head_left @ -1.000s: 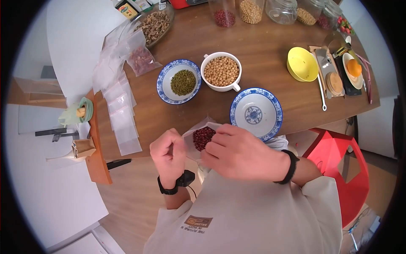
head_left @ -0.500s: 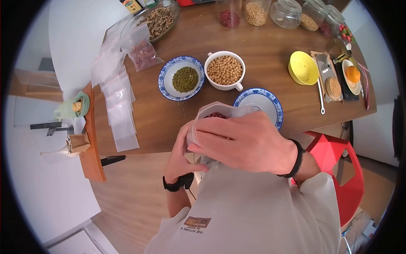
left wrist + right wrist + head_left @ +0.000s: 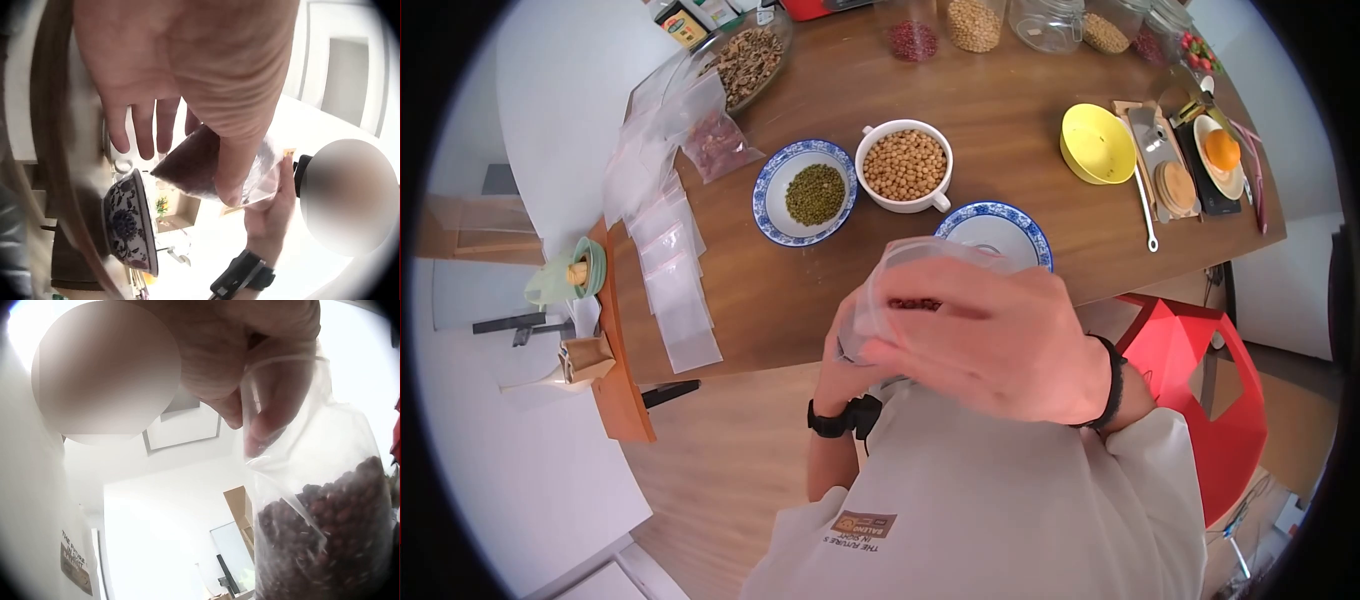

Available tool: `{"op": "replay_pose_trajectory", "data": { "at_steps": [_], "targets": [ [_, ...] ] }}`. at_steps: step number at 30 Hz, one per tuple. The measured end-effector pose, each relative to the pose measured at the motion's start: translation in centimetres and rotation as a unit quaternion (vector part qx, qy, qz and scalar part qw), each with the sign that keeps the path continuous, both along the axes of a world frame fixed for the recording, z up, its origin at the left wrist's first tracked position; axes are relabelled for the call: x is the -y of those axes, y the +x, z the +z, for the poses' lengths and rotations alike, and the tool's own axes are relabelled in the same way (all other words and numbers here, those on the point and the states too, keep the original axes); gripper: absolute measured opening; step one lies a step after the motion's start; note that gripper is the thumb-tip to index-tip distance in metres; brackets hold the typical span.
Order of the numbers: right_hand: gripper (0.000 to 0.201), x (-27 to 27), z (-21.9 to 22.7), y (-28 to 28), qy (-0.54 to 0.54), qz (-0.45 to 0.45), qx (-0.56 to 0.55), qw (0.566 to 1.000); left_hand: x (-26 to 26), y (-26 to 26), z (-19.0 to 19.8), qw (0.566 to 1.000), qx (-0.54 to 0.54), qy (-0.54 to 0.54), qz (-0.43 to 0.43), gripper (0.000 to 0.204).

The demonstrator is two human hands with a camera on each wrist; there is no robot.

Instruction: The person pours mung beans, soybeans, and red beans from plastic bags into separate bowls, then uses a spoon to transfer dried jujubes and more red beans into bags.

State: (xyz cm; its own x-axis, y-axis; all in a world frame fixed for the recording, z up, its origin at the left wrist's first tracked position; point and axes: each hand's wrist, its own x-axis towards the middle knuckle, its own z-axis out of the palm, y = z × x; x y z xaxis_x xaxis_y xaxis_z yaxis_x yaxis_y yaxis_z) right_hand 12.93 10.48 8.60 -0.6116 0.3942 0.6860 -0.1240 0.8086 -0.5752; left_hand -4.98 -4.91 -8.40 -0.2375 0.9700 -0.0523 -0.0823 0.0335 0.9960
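A clear plastic bag (image 3: 281, 475) with dark red beans (image 3: 337, 525) in its lower part is between both hands, above the table's front edge. My right hand (image 3: 1000, 340) grips the bag's open rim, fingers inside the mouth in the right wrist view. From the head view it covers most of the bag, leaving a few beans visible. My left hand (image 3: 187, 69) pinches the bag's side between thumb and forefinger, its other fingers straight. A blue-and-white bowl (image 3: 1000, 220) stands just behind the right hand, partly hidden by it.
A bowl of green beans (image 3: 815, 195) and a white two-handled pot of chickpeas (image 3: 905, 167) stand mid-table. Flat plastic bags (image 3: 675, 290) lie at left. A yellow bowl (image 3: 1097, 145) sits at right, jars (image 3: 1045, 25) along the back. A red chair (image 3: 1200, 390) is right of the person.
The bag has come up between the hands, and the right hand now covers much of it. My left hand has uncurled from beside the bag and moved in against its side.
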Motion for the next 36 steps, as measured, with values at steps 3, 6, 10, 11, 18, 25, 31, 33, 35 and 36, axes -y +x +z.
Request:
{"op": "replay_pose_trajectory", "data": {
  "at_steps": [3, 6, 10, 11, 18, 25, 31, 33, 35, 36],
  "targets": [
    [0.020, 0.5, -0.1, 0.2, 0.018, 0.009, 0.024, 1.000, 0.0, 0.0, -0.5, 1.000, -0.016, -0.009, -0.003, 0.096],
    [0.019, 0.4, -0.2, 0.6, 0.003, 0.016, 0.045, 0.999, 0.0, -0.1, -1.0, 0.999, -0.038, -0.020, 0.002, 0.095],
    [0.017, -0.4, -1.0, 1.1, -0.027, 0.017, 0.024, 0.999, 0.2, -0.1, -1.6, 0.997, -0.067, -0.035, 0.016, 0.093],
    [0.013, -1.0, -1.3, 1.4, -0.003, 0.017, 0.020, 1.000, 0.3, -0.1, -1.7, 0.996, -0.073, -0.039, 0.020, 0.092],
    [0.016, -4.5, -2.7, 3.7, -0.233, 0.051, 0.073, 0.968, -1.2, 0.7, 2.4, 0.972, -0.234, -0.011, 0.027, 0.083],
    [0.027, -5.7, -4.8, 4.9, -0.399, 0.058, 0.127, 0.906, -0.9, 0.5, 3.7, 0.985, -0.161, -0.048, 0.031, 0.076],
    [0.025, -6.2, -5.2, 5.5, -0.432, 0.053, 0.157, 0.887, -1.0, 0.5, 4.7, 0.977, -0.208, -0.036, 0.025, 0.074],
    [0.024, -6.2, -5.4, 5.7, -0.461, 0.051, 0.153, 0.873, -1.0, 0.4, 5.1, 0.978, -0.207, -0.033, 0.019, 0.074],
    [0.024, -6.1, -6.1, 5.8, -0.465, 0.052, 0.146, 0.872, -0.9, 0.4, 5.3, 0.980, -0.194, -0.037, 0.025, 0.073],
    [0.024, -6.1, -6.4, 5.8, -0.468, 0.051, 0.136, 0.872, -0.9, 0.4, 5.4, 0.982, -0.183, -0.040, 0.027, 0.073]
  ]
}}
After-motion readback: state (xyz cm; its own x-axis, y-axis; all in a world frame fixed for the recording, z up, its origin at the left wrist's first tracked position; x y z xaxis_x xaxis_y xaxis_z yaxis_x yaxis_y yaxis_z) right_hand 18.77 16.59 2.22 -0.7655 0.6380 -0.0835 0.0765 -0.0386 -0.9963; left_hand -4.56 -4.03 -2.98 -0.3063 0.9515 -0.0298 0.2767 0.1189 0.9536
